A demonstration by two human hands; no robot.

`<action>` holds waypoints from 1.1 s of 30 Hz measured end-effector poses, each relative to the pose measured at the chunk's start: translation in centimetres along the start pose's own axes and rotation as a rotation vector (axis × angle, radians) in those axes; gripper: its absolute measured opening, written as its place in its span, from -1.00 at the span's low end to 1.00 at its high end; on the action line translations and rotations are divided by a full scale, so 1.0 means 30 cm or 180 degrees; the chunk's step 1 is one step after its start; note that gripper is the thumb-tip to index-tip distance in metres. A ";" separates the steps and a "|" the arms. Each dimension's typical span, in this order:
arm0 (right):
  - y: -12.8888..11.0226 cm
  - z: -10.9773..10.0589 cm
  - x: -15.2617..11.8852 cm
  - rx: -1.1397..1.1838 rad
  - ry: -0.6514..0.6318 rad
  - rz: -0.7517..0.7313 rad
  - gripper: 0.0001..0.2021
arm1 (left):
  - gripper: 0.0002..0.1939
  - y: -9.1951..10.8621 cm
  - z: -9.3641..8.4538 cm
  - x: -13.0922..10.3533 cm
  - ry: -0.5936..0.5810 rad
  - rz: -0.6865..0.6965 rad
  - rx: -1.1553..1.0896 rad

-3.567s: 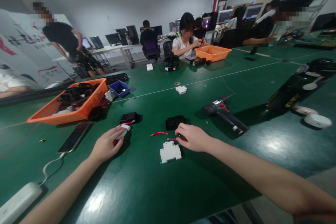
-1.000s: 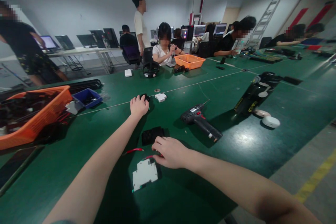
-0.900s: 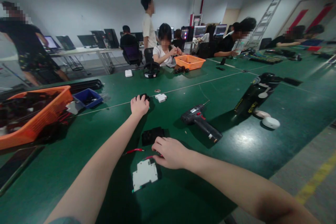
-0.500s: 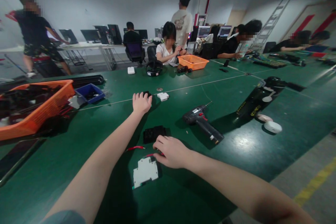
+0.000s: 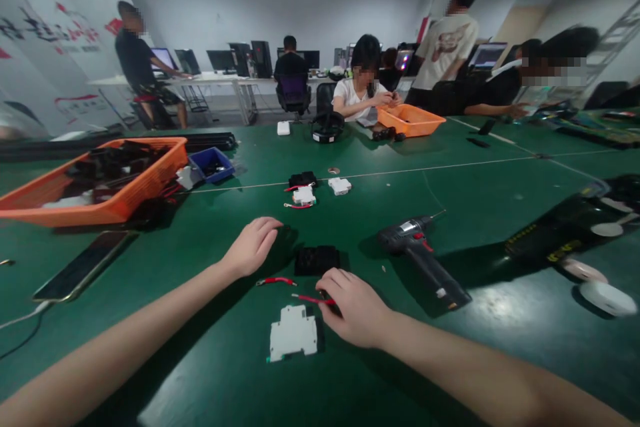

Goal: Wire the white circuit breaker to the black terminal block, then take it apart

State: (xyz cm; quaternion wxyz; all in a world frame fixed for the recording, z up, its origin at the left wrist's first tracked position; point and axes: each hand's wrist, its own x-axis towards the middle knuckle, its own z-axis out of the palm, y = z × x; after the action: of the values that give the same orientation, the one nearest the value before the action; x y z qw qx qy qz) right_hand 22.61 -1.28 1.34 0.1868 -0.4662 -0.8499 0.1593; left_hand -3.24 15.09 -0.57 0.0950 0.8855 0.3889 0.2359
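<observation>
My left hand (image 5: 253,245) hovers over the green table, fingers stretched out, holding nothing I can see. My right hand (image 5: 353,307) is closed, with a short red wire (image 5: 311,298) running into its fingertips; their inner side is hidden. In front of it lies a white circuit breaker (image 5: 293,332), flat on its side. Just beyond the right hand rests a black plastic box (image 5: 317,259). Between the hands lies another red wire (image 5: 276,281) with metal ends. Farther off, a small white breaker (image 5: 304,196) sits with red wires against a black part (image 5: 303,180).
A cordless drill (image 5: 423,257) lies right of the hands. Another white breaker (image 5: 340,185) is farther back. To the left are an orange basket (image 5: 107,210), a blue bin (image 5: 213,165) and a phone (image 5: 83,267). A person (image 5: 367,80) sits across the table.
My left hand has drawn back from the far black part and white breaker, uncovering them. My right hand stays near the same breaker. The camera view has turned left.
</observation>
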 end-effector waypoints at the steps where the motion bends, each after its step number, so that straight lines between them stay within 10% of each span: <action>1: 0.005 -0.001 0.001 0.0046 -0.0034 -0.0012 -0.79 | -0.55 0.008 -0.012 -0.052 -0.0132 0.0021 -0.0017; 5: 0.020 0.002 0.007 0.0186 -0.0056 -0.0008 -0.81 | -0.58 0.053 -0.036 -0.149 -0.0381 -0.0039 -0.0141; 11: 0.036 0.024 0.017 0.0331 -0.0037 0.0180 -0.79 | -0.62 0.087 -0.061 -0.126 -0.0821 0.0665 -0.0271; 26: 0.034 -0.004 0.011 0.0570 0.0006 0.0268 -0.84 | -0.57 0.067 -0.063 -0.120 -0.1014 0.0714 -0.0204; 33: 0.098 -0.039 -0.009 -0.0067 0.1278 0.0262 -0.67 | -0.58 0.081 -0.072 -0.123 -0.0985 0.0800 -0.0099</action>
State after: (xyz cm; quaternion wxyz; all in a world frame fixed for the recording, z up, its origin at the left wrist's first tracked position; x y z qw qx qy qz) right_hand 25.46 0.11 1.02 0.3409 -0.5249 -0.7775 0.0618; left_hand -4.92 10.71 0.90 0.1372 0.9511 0.2525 0.1130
